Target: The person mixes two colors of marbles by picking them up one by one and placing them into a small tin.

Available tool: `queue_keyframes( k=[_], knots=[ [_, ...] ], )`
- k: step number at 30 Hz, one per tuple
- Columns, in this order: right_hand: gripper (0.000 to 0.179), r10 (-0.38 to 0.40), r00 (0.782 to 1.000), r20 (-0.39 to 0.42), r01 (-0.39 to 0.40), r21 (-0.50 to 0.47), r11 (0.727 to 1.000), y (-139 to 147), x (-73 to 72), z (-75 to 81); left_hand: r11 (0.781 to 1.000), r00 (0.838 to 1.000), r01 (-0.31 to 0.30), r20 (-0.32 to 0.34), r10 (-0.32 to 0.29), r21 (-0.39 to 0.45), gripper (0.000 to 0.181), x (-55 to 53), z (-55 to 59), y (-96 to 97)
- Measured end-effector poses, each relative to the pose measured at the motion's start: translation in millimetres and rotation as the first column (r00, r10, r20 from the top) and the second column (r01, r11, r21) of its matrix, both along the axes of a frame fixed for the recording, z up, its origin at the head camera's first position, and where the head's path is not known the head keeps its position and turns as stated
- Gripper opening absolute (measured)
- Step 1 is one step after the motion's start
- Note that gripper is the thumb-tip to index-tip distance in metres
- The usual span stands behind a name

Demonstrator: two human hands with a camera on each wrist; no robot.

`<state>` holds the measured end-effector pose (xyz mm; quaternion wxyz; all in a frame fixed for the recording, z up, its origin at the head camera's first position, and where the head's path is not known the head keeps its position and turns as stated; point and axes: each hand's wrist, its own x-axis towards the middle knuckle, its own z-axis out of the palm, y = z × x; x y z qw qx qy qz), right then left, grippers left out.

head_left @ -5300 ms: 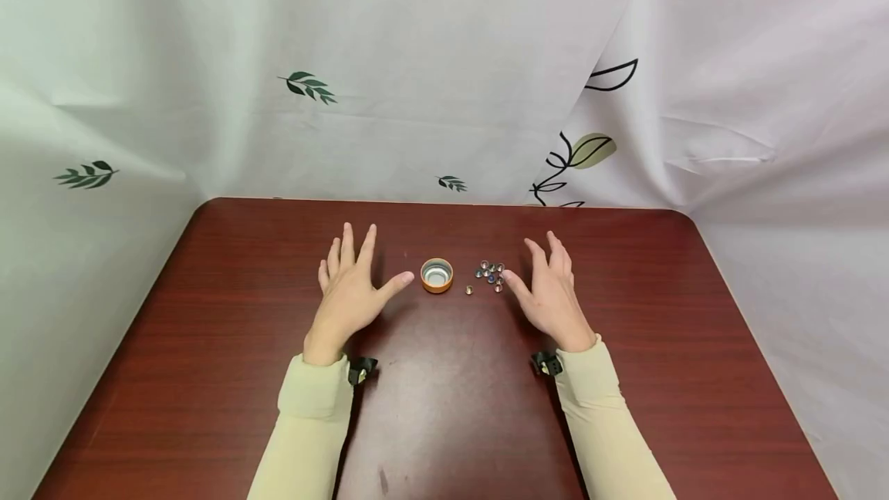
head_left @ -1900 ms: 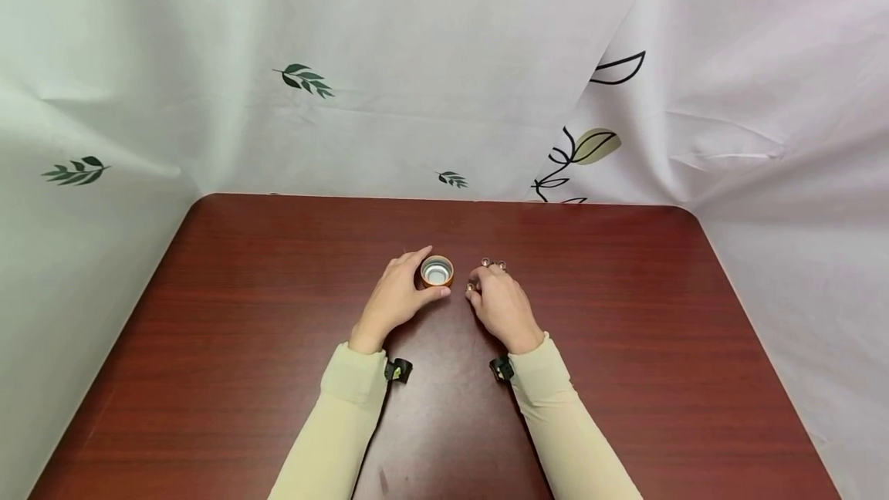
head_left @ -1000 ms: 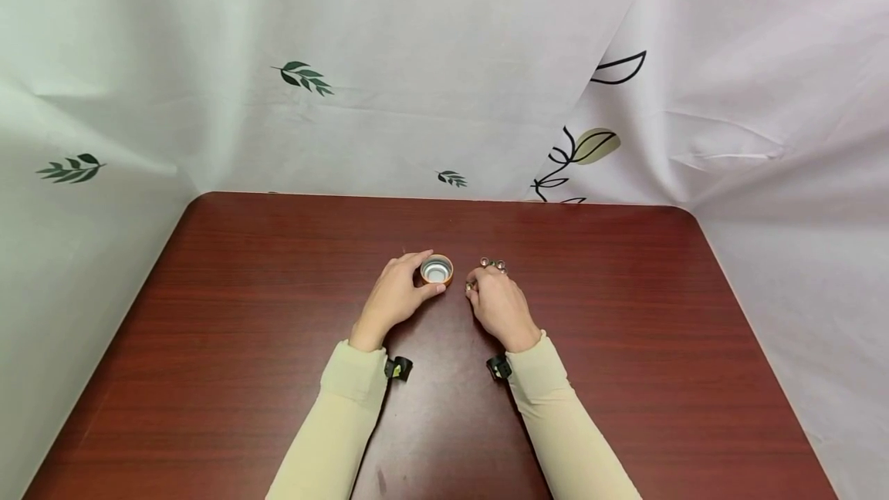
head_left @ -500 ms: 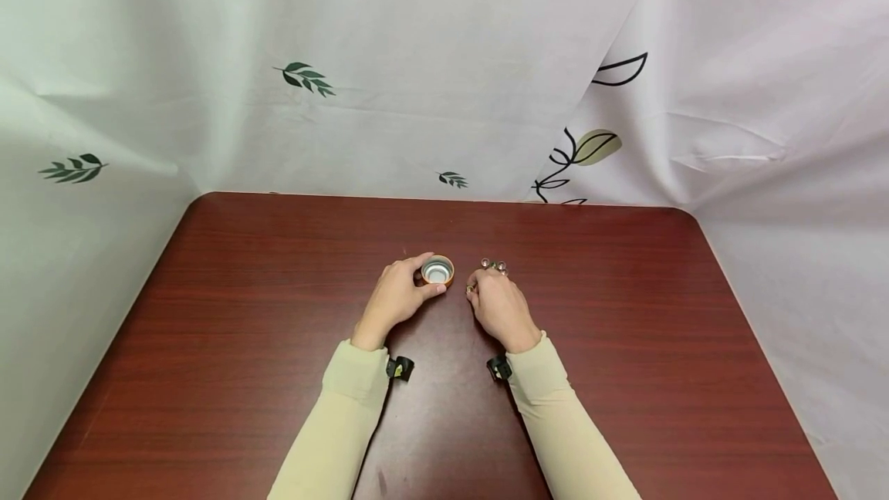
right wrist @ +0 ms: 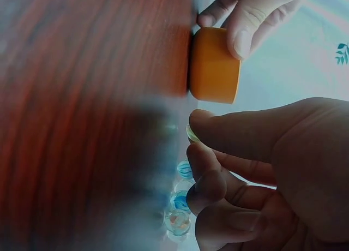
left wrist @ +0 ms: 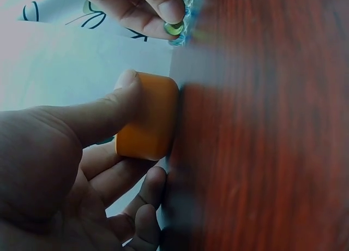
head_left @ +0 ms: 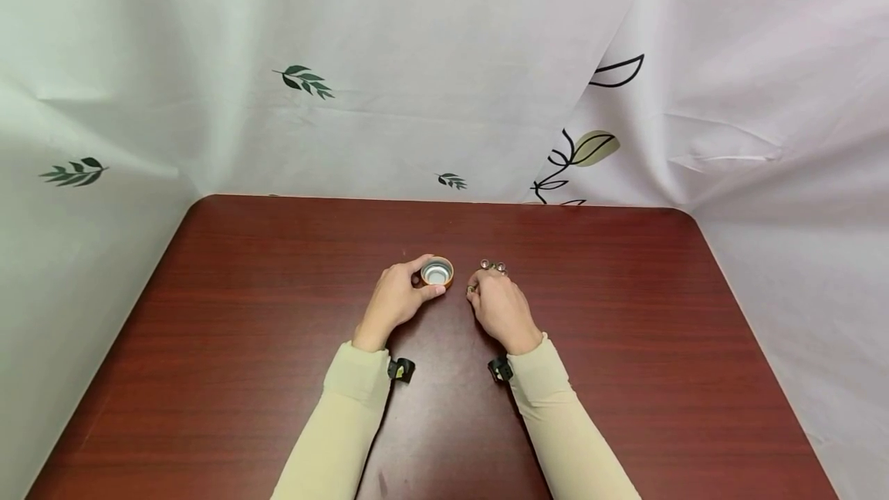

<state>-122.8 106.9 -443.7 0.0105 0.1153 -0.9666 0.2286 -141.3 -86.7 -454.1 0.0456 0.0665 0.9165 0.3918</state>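
A small round orange tin (head_left: 437, 271), silvery inside and open at the top, stands on the table. My left hand (head_left: 397, 298) grips it, thumb on the near side and fingers round the far side; the left wrist view shows the thumb lying on the tin's wall (left wrist: 150, 120). Just to the right, my right hand (head_left: 503, 309) pinches a clear glass marble (right wrist: 191, 133) with yellow-green in it between thumb and index finger, low by the table. Several more marbles (right wrist: 178, 222), clear with coloured swirls, lie beyond the right fingers, partly hidden by that hand in the head view.
The dark red wooden table (head_left: 278, 253) has rounded far corners. White cloth (head_left: 389, 99) printed with leaves hangs behind it and along both sides. Each wrist wears a small black camera (head_left: 400, 370).
Earlier both hands were spread apart above the table. They have since come inward, the left taking hold of the tin and the right the marble; over the last second they barely move.
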Motion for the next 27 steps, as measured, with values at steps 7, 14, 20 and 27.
queue_keyframes(
  k=[7,14,20,27],
  knots=[
    [0.004,0.002,1.000,-0.001,-0.002,0.000,1.000,0.6,0.0,1.8,1.000,1.000,0.008,0.005,-0.008,0.004,0.061,0.7,-0.1,0.7],
    [0.004,0.005,1.000,-0.028,-0.005,-0.001,1.000,1.6,-1.4,2.3,1.000,1.000,0.001,0.015,-0.001,0.008,0.060,0.8,-0.6,1.2],
    [0.005,0.009,0.998,-0.056,-0.010,-0.011,1.000,0.7,-1.9,2.9,1.000,1.000,-0.002,0.019,0.002,0.021,0.060,1.4,-0.5,1.0],
    [0.006,0.005,0.999,-0.048,-0.006,-0.018,1.000,-1.9,-3.4,4.9,1.000,1.000,0.000,0.010,0.000,0.027,0.057,1.3,0.5,-0.3]
  ],
)
